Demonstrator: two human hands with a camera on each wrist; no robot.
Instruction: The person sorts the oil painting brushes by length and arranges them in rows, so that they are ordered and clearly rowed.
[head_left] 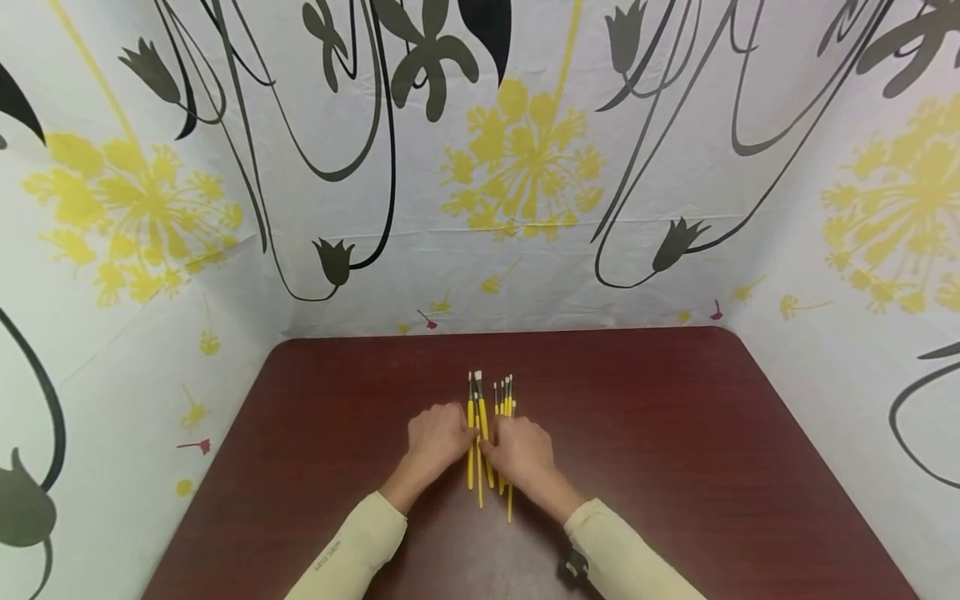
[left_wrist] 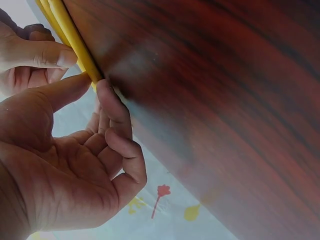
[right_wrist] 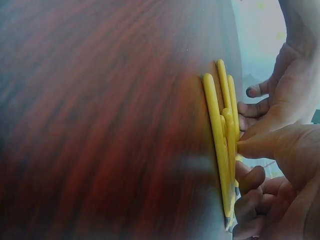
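Several paintbrushes with yellow handles and white bristle tips lie side by side on the table, bristles pointing away. In the head view they form a left cluster (head_left: pixel 470 471) and a right cluster (head_left: pixel 510 504). My left hand (head_left: pixel 437 435) is at the left cluster; in the left wrist view its thumb and index finger pinch a yellow handle (left_wrist: pixel 75 40). Over the right cluster is my right hand (head_left: pixel 521 450), its thumb between the two clusters. The right wrist view shows its thumb and curled fingers at the yellow handles (right_wrist: pixel 215 110). The right hand partly hides the right cluster.
The dark red wood-grain table (head_left: pixel 675 433) has rounded far corners. White cloth (head_left: pixel 540 283) printed with yellow, grey and black flowers hangs behind it and on both sides. A small dark object (head_left: pixel 574 564) shows beside the right sleeve.
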